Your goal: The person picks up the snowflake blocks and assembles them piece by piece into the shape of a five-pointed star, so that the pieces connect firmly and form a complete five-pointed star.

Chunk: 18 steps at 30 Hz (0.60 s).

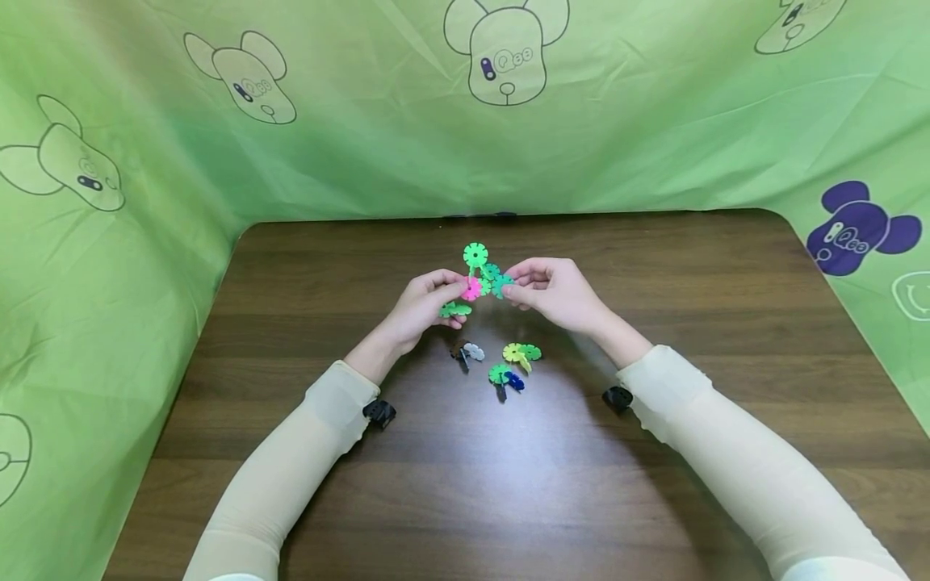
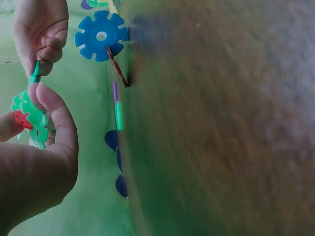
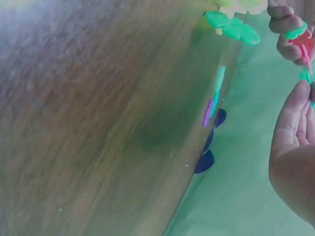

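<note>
Both hands hold one chain of interlocking notched plastic discs above the table. My left hand [image 1: 416, 313] pinches it near a pink disc [image 1: 472, 289]; a green disc piece [image 1: 455, 309] also shows by its lower fingers. An upright bright green disc [image 1: 475, 255] tops the chain. At the chain's right end, my right hand [image 1: 563, 294] pinches a teal disc [image 1: 500, 285] between thumb and fingers. In the left wrist view the left thumb and finger lie around green discs [image 2: 37, 118] and a red-looking one. The fingers partly hide the joints between discs.
Nearer on the brown wooden table [image 1: 465, 500] lie small joined disc groups: brown, black and grey [image 1: 475, 352]; yellow and green [image 1: 513, 353]; green, blue and black [image 1: 499, 374]. A green printed cloth [image 1: 378, 161] hangs behind and along the sides.
</note>
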Motion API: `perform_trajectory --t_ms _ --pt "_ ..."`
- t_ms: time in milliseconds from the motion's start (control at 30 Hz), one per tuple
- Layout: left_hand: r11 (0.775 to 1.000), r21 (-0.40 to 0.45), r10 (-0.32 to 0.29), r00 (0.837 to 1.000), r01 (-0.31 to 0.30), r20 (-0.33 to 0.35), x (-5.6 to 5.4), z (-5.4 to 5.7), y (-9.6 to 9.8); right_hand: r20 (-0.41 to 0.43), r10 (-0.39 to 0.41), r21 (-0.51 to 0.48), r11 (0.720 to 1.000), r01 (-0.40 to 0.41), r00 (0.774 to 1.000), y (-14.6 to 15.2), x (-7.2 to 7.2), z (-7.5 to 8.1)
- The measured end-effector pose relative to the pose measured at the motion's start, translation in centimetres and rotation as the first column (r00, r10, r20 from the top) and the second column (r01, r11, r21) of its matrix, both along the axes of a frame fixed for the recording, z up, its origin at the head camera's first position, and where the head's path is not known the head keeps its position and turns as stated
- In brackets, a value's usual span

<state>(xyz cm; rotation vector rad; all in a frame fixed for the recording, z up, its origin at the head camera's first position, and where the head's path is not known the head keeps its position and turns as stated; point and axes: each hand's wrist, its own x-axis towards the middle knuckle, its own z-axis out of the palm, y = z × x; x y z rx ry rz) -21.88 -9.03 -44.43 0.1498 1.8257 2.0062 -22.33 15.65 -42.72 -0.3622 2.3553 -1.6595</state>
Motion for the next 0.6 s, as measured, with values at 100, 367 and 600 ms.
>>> perform_trajectory --t_ms 100,367,600 --pt "1.0 -0.001 -0.003 1.0 0.003 -0.001 -0.01 -0.07 0.14 0.0 0.003 -0.015 1.0 -0.003 1.0 -0.15 0.12 0.04" --pt "0.998 -0.021 -0.058 0.997 0.056 -0.055 0.22 -0.29 0.21 -0.008 -0.002 -0.029 1.0 0.002 1.0 -0.42 0.11 -0.14" --pt "0.99 -0.083 -0.126 0.983 0.115 -0.133 0.13 0.05 0.25 -0.012 0.02 -0.047 0.999 -0.021 1.0 -0.45 0.27 0.14"
